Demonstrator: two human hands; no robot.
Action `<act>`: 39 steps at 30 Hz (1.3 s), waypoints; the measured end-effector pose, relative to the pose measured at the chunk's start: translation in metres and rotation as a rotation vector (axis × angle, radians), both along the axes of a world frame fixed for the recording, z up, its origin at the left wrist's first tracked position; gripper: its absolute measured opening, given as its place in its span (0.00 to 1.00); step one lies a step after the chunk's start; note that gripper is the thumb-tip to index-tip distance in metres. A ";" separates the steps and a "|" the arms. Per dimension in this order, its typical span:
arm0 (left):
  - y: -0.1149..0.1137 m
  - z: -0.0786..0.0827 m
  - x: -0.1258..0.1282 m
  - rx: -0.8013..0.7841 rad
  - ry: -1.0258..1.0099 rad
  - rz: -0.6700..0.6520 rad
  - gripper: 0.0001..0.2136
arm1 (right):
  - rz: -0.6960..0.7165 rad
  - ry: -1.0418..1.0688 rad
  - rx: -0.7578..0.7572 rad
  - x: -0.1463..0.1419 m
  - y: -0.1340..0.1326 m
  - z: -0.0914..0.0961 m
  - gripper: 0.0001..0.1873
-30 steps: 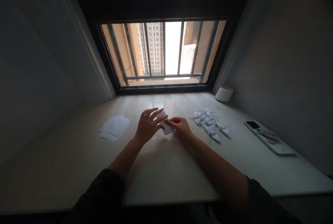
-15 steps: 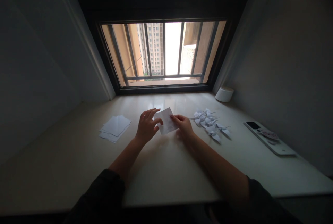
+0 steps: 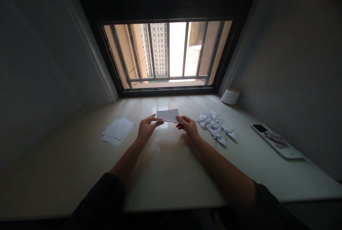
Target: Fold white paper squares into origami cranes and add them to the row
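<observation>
A small white sheet of paper [image 3: 167,114] is held up above the white surface, in front of the window. My left hand [image 3: 148,126] pinches its near left corner between thumb and fingers. At the near right corner, my right hand [image 3: 188,126] grips it with thumb and forefinger, the other fingers curled beneath. Close by on the right lies a heap of folded white paper cranes [image 3: 213,126]. A loose stack of white paper sheets [image 3: 118,131] rests to the left of my left hand.
A phone in a pale case [image 3: 278,142] lies at the right near the wall. Beside the window's right corner stands a white round object [image 3: 230,96]. The dark-framed window [image 3: 168,91] with bars borders the far side of the sill surface [image 3: 160,180].
The paper has turned from a slanted, upright pose to a flatter, level one with its long edge facing me. My left hand has closed from spread fingers to a pinch on its corner.
</observation>
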State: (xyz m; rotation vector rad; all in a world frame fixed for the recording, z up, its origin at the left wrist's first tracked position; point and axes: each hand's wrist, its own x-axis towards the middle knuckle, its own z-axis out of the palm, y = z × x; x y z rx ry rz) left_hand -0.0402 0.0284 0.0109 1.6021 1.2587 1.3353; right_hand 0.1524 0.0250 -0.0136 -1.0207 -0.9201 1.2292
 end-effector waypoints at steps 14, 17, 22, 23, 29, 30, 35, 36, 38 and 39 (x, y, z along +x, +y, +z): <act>-0.005 -0.010 0.017 -0.215 -0.590 0.021 0.14 | 0.183 0.139 0.138 -0.012 -0.009 0.005 0.29; -0.007 -0.010 0.020 -0.192 -0.572 0.001 0.14 | 0.132 0.075 0.153 -0.015 -0.011 0.004 0.31; -0.010 -0.008 0.023 -0.249 -0.582 -0.063 0.14 | 0.034 0.100 0.125 -0.016 -0.007 -0.004 0.21; -0.010 -0.008 0.023 -0.264 -0.589 -0.069 0.15 | 0.015 0.099 0.114 -0.015 -0.006 -0.006 0.20; -0.010 -0.010 0.024 -0.315 -0.651 -0.017 0.22 | -0.060 0.146 0.083 -0.015 -0.004 -0.009 0.18; -0.010 -0.011 0.024 -0.322 -0.652 -0.008 0.23 | -0.067 0.151 0.084 -0.016 -0.005 -0.009 0.18; -0.013 -0.008 0.026 -0.295 -0.535 0.007 0.23 | -0.089 0.074 0.087 -0.015 -0.007 -0.006 0.17; -0.015 -0.006 0.026 -0.254 -0.478 0.009 0.23 | -0.089 0.044 0.091 -0.014 -0.007 -0.004 0.17; -0.018 0.000 0.025 -0.106 -0.326 0.024 0.22 | -0.072 -0.026 0.107 -0.014 -0.008 -0.001 0.17; -0.020 0.003 0.023 0.003 -0.229 0.054 0.20 | -0.056 -0.064 0.118 -0.013 -0.009 0.000 0.17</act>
